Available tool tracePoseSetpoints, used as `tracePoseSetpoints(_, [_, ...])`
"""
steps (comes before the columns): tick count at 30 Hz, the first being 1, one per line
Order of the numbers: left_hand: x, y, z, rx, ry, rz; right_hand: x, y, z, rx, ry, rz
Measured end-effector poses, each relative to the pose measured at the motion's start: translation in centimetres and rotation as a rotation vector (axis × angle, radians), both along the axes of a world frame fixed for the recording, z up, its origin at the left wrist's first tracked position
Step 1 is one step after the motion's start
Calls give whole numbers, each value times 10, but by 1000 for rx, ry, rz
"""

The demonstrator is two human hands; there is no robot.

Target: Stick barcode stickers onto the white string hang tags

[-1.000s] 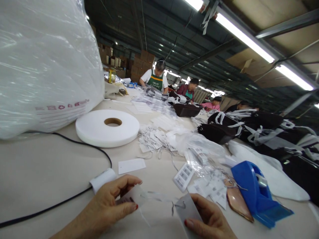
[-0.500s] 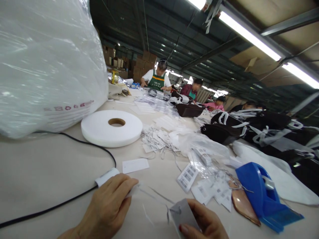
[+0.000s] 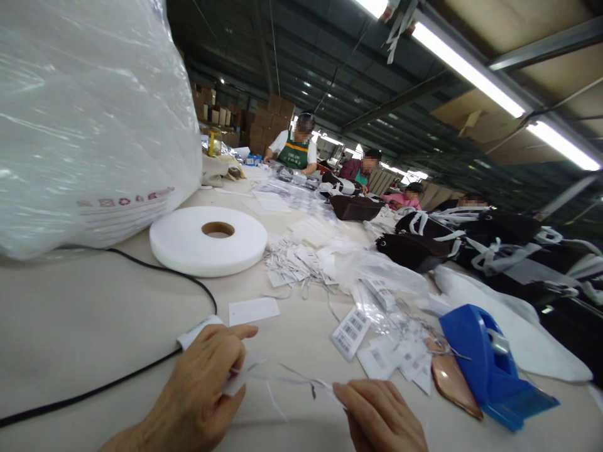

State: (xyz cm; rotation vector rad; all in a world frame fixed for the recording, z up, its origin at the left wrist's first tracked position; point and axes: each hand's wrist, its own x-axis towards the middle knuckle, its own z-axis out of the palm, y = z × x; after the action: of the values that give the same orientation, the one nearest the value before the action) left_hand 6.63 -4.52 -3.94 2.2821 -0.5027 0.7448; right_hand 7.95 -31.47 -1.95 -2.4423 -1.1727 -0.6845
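My left hand [image 3: 200, 383] holds a small white tag [image 3: 237, 378] between thumb and fingers, with the index finger stretched out above it. Thin string [image 3: 282, 378] runs from the tag across to my right hand [image 3: 377, 411], whose closed fingers pinch its other end. Just behind my left hand, a white label [image 3: 200, 331] sits around a black cord [image 3: 136, 376]. A blank white card [image 3: 254, 311] lies flat beyond the fingers. Barcode tags [image 3: 351, 333] lie behind my right hand.
A large plastic bag [image 3: 94, 125] and white tape roll [image 3: 207, 242] stand left. Right are a blue tape dispenser [image 3: 485, 364], a copper-coloured flat object [image 3: 455, 383] and dark bags [image 3: 414, 248]. A person in a green apron [image 3: 293, 150] and other people are across the table [image 3: 70, 307].
The grey-white card in my right hand no longer shows; that hand has turned over and pinches the string. My left index finger has lifted away from the tag.
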Motion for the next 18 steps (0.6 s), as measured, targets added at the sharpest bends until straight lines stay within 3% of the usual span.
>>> tracePoseSetpoints(5, [-1,-2,4,-39,57,-50,0,-4,8,-96,-100,21])
tracePoseSetpoints(11, [2,-4,2,73,68,-113,0,-4,13,-155,-112,18])
tracePoseSetpoints(15, [4,-3,-1,135,78,-231,2,-7,19,-143,55,47])
tracePoseSetpoints(18, [5,-1,4,64,235,-359,-2,-10,25,-40,343,33])
